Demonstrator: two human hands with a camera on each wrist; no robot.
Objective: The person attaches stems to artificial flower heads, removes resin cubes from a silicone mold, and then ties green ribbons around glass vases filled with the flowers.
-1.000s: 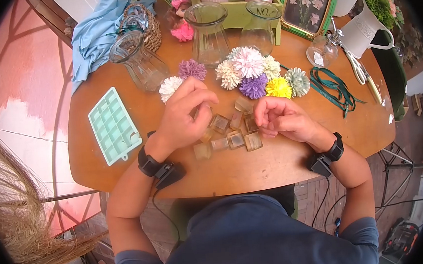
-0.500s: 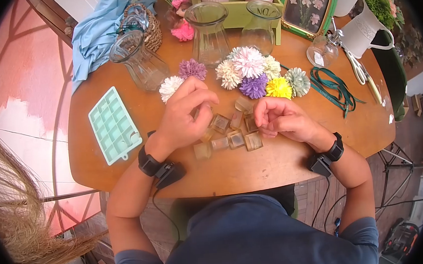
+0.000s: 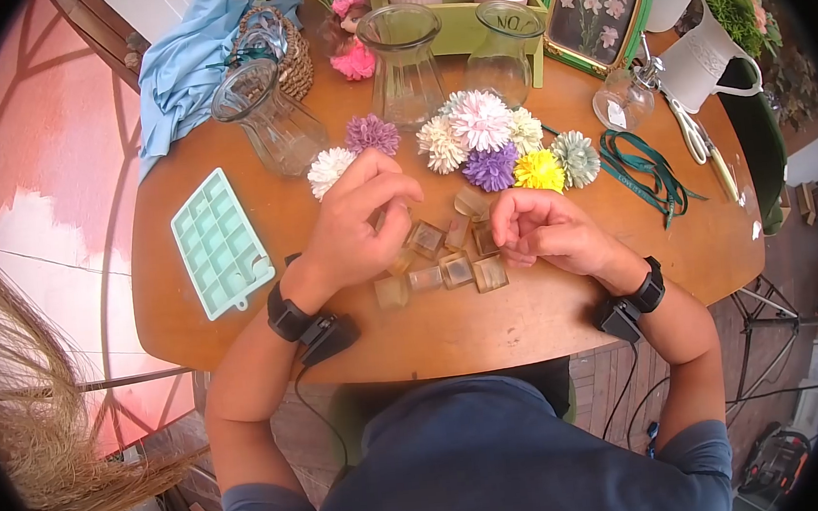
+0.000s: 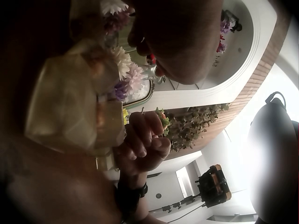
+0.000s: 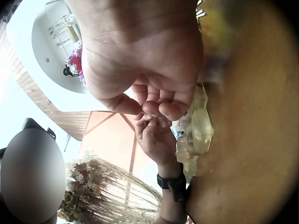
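Note:
Several translucent amber cubes (image 3: 456,270) lie in a loose cluster on the wooden table (image 3: 416,343), between my two hands. Over the cluster's left side is my left hand (image 3: 356,219), fingers bent loosely with nothing held. My right hand (image 3: 553,232) is at the right side, likewise loosely curled, its fingertips overlapping a cube in the head view. In the right wrist view, its fingers (image 5: 167,108) hang with nothing between them. Faceted cubes (image 4: 65,105) loom large in the left wrist view. A mint-green tray (image 3: 219,242) with square compartments lies left of my left hand.
Artificial flower heads (image 3: 480,120) lie behind the cubes. Clear glass vases (image 3: 404,73) stand at the back, one tilted-looking at left (image 3: 274,122). Dark green ribbon (image 3: 648,174) and white-handled scissors (image 3: 690,132) lie at right, near a white pitcher (image 3: 701,60).

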